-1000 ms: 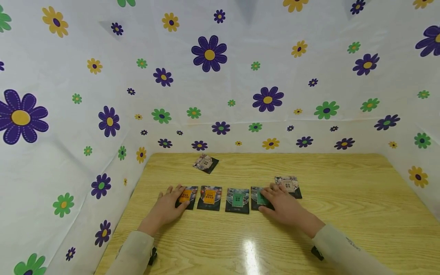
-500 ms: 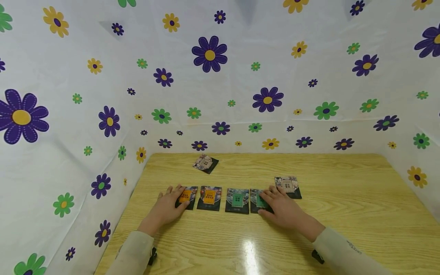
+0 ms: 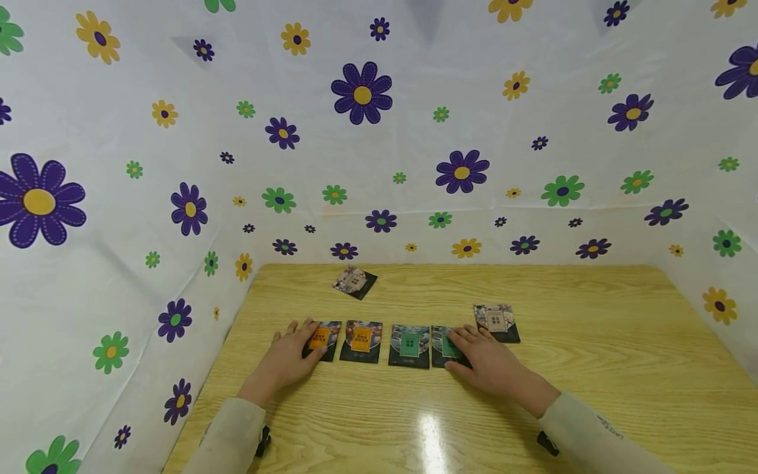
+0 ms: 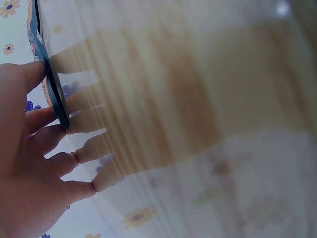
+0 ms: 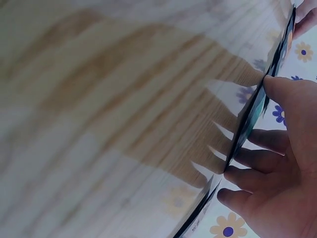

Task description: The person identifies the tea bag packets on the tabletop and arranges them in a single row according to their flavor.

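Note:
Four flat packets would read as a row, several lying side by side on the wooden table. My left hand (image 3: 288,356) rests over the left end of the row, fingers spread and thumb on an orange-labelled packet (image 3: 320,339). Beside it lies a second orange-labelled packet (image 3: 361,341), then a green-labelled packet (image 3: 408,345). At the row's right end, my right hand (image 3: 487,356) touches another green-labelled packet (image 3: 444,342) and covers its right part. In the right wrist view, the thumb (image 5: 282,91) and fingertips meet that packet's surface. The left wrist view shows the left thumb (image 4: 34,74) against its packet.
A beige-labelled packet (image 3: 497,321) lies just behind my right hand. Another beige-labelled packet (image 3: 355,282) lies askew near the table's back edge. The wooden table (image 3: 367,421) meets flower-printed white cloth (image 3: 408,138) at the back and sides.
My right hand has shifted slightly toward the front left with its green-labelled packet, narrowing the gap to the neighbouring one. It has barely moved over the last half second. The left hand stays put.

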Demonstrator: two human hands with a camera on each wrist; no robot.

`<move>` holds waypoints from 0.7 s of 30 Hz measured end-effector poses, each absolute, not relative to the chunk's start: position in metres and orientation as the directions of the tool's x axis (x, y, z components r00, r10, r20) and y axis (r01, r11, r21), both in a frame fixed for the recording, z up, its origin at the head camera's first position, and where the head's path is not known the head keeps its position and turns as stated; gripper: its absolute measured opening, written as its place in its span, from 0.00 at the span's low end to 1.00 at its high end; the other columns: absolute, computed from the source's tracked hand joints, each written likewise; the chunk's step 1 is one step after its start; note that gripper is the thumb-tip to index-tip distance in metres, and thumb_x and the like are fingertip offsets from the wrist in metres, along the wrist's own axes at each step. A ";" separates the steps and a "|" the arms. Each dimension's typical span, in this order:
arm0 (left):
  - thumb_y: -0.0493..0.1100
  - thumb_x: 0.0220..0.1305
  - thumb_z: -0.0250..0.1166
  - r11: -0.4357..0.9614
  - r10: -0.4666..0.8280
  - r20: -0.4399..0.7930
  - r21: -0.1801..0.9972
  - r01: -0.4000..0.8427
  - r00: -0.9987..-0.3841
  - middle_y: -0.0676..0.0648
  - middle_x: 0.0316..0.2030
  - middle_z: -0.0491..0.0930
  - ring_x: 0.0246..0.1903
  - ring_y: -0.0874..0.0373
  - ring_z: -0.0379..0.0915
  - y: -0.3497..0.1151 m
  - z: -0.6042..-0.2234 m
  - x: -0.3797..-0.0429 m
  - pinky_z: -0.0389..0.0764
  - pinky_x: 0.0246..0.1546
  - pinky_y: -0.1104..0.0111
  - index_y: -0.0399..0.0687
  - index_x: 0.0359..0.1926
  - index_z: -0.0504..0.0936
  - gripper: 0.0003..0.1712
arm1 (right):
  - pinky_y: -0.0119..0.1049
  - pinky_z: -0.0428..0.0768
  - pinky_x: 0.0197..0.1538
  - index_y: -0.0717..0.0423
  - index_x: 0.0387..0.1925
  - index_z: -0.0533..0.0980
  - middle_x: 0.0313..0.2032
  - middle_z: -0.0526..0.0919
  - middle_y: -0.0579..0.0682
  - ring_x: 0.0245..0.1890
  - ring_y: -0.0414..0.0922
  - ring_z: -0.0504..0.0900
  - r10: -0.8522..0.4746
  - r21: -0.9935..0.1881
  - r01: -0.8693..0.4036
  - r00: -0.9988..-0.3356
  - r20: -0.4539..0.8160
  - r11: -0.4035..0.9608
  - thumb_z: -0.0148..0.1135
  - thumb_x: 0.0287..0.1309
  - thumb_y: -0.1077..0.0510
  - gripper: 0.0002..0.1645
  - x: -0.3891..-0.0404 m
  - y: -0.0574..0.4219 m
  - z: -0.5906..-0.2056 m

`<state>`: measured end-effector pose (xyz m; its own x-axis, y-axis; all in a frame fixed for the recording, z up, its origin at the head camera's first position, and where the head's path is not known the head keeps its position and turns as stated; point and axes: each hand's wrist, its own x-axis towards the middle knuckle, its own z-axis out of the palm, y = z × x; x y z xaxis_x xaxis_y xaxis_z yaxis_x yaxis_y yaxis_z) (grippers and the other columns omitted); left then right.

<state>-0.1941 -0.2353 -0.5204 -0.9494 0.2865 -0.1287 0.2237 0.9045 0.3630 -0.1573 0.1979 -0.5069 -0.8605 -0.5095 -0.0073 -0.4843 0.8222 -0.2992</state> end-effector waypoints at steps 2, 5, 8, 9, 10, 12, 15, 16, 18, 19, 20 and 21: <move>0.57 0.80 0.58 0.905 0.287 -0.129 0.362 0.225 -0.949 0.36 0.81 0.57 0.81 0.28 0.45 -0.235 -0.521 -0.194 0.47 0.74 0.24 0.44 0.82 0.62 0.39 | 0.68 0.67 0.75 0.66 0.75 0.69 0.72 0.72 0.69 0.75 0.70 0.68 -0.509 -0.302 -0.484 -0.861 -0.007 0.821 0.59 0.76 0.42 0.40 -0.157 0.198 -0.506; 0.58 0.80 0.58 0.907 0.289 -0.130 0.355 0.228 -0.948 0.36 0.81 0.56 0.81 0.28 0.45 -0.235 -0.521 -0.194 0.47 0.74 0.24 0.45 0.82 0.62 0.39 | 0.68 0.67 0.74 0.66 0.74 0.69 0.72 0.72 0.69 0.74 0.70 0.69 -0.512 -0.298 -0.488 -0.859 0.000 0.820 0.60 0.76 0.42 0.40 -0.156 0.198 -0.506; 0.57 0.80 0.58 0.908 0.288 -0.130 0.351 0.228 -0.949 0.36 0.81 0.56 0.81 0.28 0.46 -0.235 -0.521 -0.195 0.47 0.74 0.24 0.44 0.82 0.62 0.39 | 0.68 0.68 0.74 0.67 0.74 0.69 0.72 0.72 0.70 0.74 0.70 0.69 -0.513 -0.299 -0.491 -0.858 0.003 0.819 0.60 0.76 0.42 0.40 -0.156 0.198 -0.505; 0.57 0.80 0.58 0.908 0.289 -0.129 0.351 0.228 -0.949 0.36 0.81 0.57 0.81 0.28 0.46 -0.235 -0.521 -0.194 0.47 0.74 0.24 0.44 0.82 0.62 0.39 | 0.68 0.68 0.74 0.67 0.74 0.69 0.72 0.72 0.70 0.74 0.70 0.69 -0.514 -0.300 -0.491 -0.858 0.003 0.818 0.60 0.76 0.42 0.40 -0.156 0.198 -0.505; 0.57 0.80 0.58 0.908 0.289 -0.129 0.352 0.229 -0.948 0.35 0.81 0.57 0.81 0.28 0.46 -0.235 -0.522 -0.194 0.47 0.74 0.24 0.44 0.82 0.62 0.39 | 0.68 0.68 0.74 0.67 0.74 0.69 0.72 0.72 0.70 0.74 0.70 0.69 -0.514 -0.301 -0.491 -0.858 0.003 0.818 0.60 0.76 0.42 0.40 -0.156 0.198 -0.505; 0.57 0.80 0.58 0.908 0.289 -0.129 0.352 0.229 -0.949 0.35 0.81 0.57 0.81 0.28 0.46 -0.235 -0.522 -0.194 0.47 0.74 0.24 0.44 0.82 0.62 0.39 | 0.68 0.68 0.74 0.67 0.74 0.69 0.72 0.72 0.70 0.74 0.70 0.69 -0.513 -0.303 -0.489 -0.859 0.003 0.818 0.60 0.76 0.43 0.40 -0.156 0.198 -0.505; 0.57 0.80 0.58 0.905 0.291 -0.126 0.356 0.231 -0.948 0.35 0.81 0.57 0.80 0.28 0.46 -0.235 -0.523 -0.194 0.47 0.74 0.24 0.44 0.82 0.62 0.39 | 0.68 0.67 0.74 0.67 0.74 0.69 0.72 0.72 0.70 0.74 0.70 0.69 -0.511 -0.304 -0.488 -0.860 0.005 0.818 0.60 0.76 0.42 0.40 -0.156 0.198 -0.505; 0.57 0.80 0.58 0.905 0.291 -0.126 0.357 0.230 -0.949 0.35 0.81 0.57 0.81 0.28 0.46 -0.235 -0.523 -0.194 0.47 0.74 0.24 0.44 0.82 0.62 0.39 | 0.68 0.67 0.74 0.67 0.74 0.69 0.72 0.72 0.69 0.74 0.70 0.69 -0.510 -0.305 -0.487 -0.860 0.005 0.818 0.60 0.76 0.42 0.40 -0.156 0.198 -0.505; 0.57 0.80 0.58 0.905 0.291 -0.122 0.358 0.231 -0.949 0.35 0.81 0.57 0.81 0.28 0.46 -0.236 -0.524 -0.195 0.47 0.74 0.24 0.44 0.82 0.62 0.39 | 0.68 0.67 0.74 0.66 0.74 0.69 0.72 0.72 0.69 0.74 0.70 0.69 -0.511 -0.307 -0.487 -0.860 0.005 0.818 0.60 0.76 0.42 0.40 -0.156 0.198 -0.504; 0.57 0.80 0.58 0.905 0.290 -0.122 0.358 0.231 -0.949 0.35 0.81 0.57 0.81 0.28 0.46 -0.236 -0.524 -0.195 0.47 0.74 0.24 0.44 0.82 0.62 0.39 | 0.68 0.67 0.74 0.66 0.75 0.69 0.72 0.72 0.69 0.74 0.70 0.69 -0.510 -0.312 -0.485 -0.860 0.004 0.817 0.60 0.76 0.42 0.40 -0.156 0.198 -0.504; 0.57 0.80 0.58 0.906 0.290 -0.122 0.355 0.231 -0.949 0.35 0.81 0.57 0.81 0.28 0.46 -0.236 -0.524 -0.195 0.47 0.74 0.24 0.44 0.82 0.62 0.39 | 0.69 0.66 0.74 0.66 0.75 0.69 0.72 0.72 0.69 0.74 0.70 0.68 -0.507 -0.320 -0.481 -0.862 0.001 0.816 0.60 0.76 0.41 0.40 -0.156 0.199 -0.504; 0.57 0.80 0.58 0.907 0.289 -0.123 0.353 0.231 -0.949 0.35 0.81 0.57 0.81 0.28 0.46 -0.236 -0.524 -0.195 0.47 0.74 0.24 0.45 0.82 0.62 0.39 | 0.68 0.66 0.75 0.66 0.75 0.69 0.73 0.72 0.69 0.75 0.70 0.68 -0.502 -0.322 -0.475 -0.865 0.001 0.819 0.59 0.76 0.41 0.40 -0.157 0.199 -0.503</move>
